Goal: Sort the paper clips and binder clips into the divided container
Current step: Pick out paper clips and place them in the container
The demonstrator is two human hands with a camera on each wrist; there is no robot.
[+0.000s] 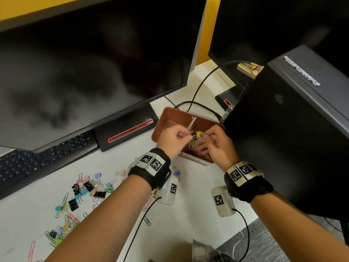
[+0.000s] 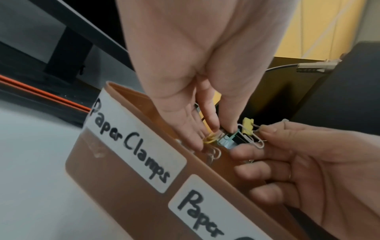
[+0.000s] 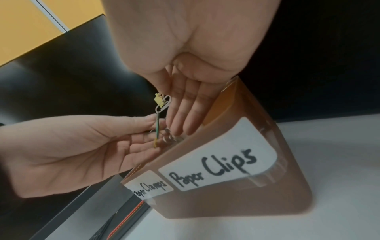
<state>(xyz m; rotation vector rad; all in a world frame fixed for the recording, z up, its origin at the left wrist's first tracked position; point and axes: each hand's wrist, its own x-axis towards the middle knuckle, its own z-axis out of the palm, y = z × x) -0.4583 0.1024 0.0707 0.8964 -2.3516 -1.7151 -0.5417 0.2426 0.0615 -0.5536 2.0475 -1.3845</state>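
A brown divided container (image 1: 164, 118) stands on the white desk, with labels "Paper Clamps" (image 2: 133, 142) and "Paper Clips" (image 3: 216, 162) on its near wall. Both hands hover over it and hold one tangle of clips (image 1: 196, 136). My left hand (image 1: 186, 136) pinches the end with a yellow paper clip (image 2: 209, 138) and a teal clip (image 2: 226, 141). My right hand (image 1: 206, 135) pinches a wire loop beside the yellow binder clip (image 2: 247, 125); a silver paper clip (image 2: 255, 139) hangs there. Coloured paper clips (image 1: 196, 148) lie in the compartment under the hands.
A loose pile of binder clips and paper clips (image 1: 85, 190) is spread over the desk at the near left. A keyboard (image 1: 43, 157) and monitor (image 1: 85, 63) stand behind it. A black computer case (image 1: 292, 129) stands right beside the container, and cables (image 1: 198, 104) run behind it.
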